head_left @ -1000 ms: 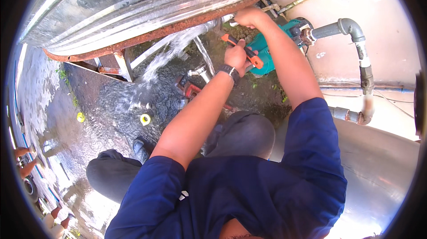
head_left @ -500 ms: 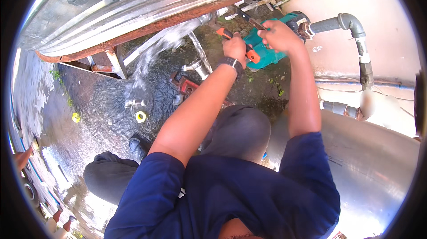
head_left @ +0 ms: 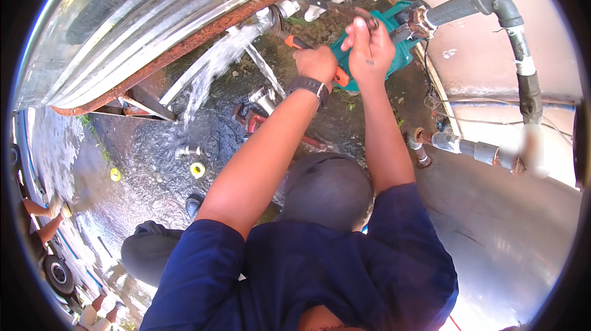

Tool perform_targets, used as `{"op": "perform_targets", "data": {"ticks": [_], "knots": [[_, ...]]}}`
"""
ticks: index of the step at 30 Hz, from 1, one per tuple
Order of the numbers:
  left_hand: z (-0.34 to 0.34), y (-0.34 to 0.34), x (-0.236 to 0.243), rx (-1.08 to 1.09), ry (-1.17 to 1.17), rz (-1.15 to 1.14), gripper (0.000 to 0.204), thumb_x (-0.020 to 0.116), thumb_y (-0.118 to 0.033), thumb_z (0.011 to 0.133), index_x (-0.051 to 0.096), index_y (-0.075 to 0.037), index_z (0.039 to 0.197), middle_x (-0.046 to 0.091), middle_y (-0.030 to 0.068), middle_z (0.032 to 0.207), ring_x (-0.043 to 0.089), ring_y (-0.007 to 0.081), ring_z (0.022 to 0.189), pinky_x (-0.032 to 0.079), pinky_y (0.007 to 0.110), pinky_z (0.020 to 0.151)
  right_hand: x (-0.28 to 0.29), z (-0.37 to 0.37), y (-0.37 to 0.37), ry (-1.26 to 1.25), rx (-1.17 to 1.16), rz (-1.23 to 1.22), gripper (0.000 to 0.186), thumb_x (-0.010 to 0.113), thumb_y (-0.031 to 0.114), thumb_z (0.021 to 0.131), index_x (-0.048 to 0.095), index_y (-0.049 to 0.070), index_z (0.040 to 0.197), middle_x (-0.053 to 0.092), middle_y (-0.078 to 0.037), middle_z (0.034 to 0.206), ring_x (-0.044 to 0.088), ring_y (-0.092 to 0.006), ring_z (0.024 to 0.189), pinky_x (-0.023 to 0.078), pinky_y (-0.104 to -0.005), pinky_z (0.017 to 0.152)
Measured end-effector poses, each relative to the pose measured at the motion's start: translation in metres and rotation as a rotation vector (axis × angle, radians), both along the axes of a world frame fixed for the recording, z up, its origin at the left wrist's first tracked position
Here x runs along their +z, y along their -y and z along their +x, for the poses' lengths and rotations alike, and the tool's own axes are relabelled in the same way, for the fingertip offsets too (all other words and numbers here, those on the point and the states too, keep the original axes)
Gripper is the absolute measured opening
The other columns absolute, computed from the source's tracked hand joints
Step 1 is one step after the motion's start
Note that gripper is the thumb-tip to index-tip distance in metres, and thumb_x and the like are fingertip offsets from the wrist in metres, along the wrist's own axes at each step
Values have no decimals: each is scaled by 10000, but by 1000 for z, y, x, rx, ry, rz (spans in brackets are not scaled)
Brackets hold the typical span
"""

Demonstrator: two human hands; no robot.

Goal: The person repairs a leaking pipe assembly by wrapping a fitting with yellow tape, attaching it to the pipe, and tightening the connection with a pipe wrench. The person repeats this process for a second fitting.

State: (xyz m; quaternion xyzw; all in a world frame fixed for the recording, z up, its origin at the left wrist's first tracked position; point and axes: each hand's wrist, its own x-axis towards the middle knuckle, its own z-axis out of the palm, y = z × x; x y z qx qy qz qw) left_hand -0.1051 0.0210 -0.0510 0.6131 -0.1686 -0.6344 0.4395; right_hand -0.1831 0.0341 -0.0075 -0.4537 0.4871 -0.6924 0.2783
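Observation:
My left hand (head_left: 316,64), with a dark wristband, is closed around an orange-handled wrench (head_left: 297,42). The tool's dark head meets the metal pipe fitting (head_left: 265,18) under the tank, though its jaws are hard to make out. My right hand (head_left: 371,54) has partly curled fingers at the end of a long dark wrench (head_left: 335,8), which slants back toward the same pipework. Water (head_left: 212,63) gushes from the fitting's open end to the ground at the left. Behind my hands lies a teal pump (head_left: 400,60), partly covered by them.
A corrugated metal tank (head_left: 160,23) on a rusty frame overhangs the left. Grey pipe (head_left: 458,8) runs from the pump along the wall. On wet ground lie a red pipe wrench (head_left: 253,121), a metal tap (head_left: 188,151) and yellow tape rolls (head_left: 197,169). Other people's arms (head_left: 46,229) show far left.
My right hand has swung left and turned, its fingers looser on the dark wrench. My left hand has shifted slightly left, still gripping the orange handle. Water keeps pouring.

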Motion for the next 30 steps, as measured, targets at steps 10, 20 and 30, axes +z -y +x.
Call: {"op": "perform_targets", "data": {"ticks": [10, 20, 30], "knots": [[6, -6, 13, -25, 3, -4, 169, 530, -99, 856, 574, 50, 787, 601, 163, 701, 579, 269, 520, 454, 429, 471, 62, 23, 55, -481, -196, -138, 174, 642, 139, 969, 620, -2, 869, 619, -50, 640, 563, -107, 566, 466, -297, 541], [53, 24, -6, 214, -699, 123, 776, 675, -504, 860, 375, 35, 1331, 502, 219, 1183, 558, 356, 1062, 433, 513, 1028, 43, -7, 6, -466, -94, 225, 229, 597, 185, 1010, 618, -34, 1075, 713, -87, 859, 616, -91, 638, 516, -260, 568], [57, 42, -28, 71, -934, -64, 818, 658, -538, 880, 382, 31, 1400, 499, 232, 1389, 496, 381, 1302, 341, 582, 1142, 2, -9, -49, -582, -162, 403, 279, 647, 163, 938, 592, -12, 1148, 690, -145, 836, 677, -252, 698, 537, -359, 673]]}}
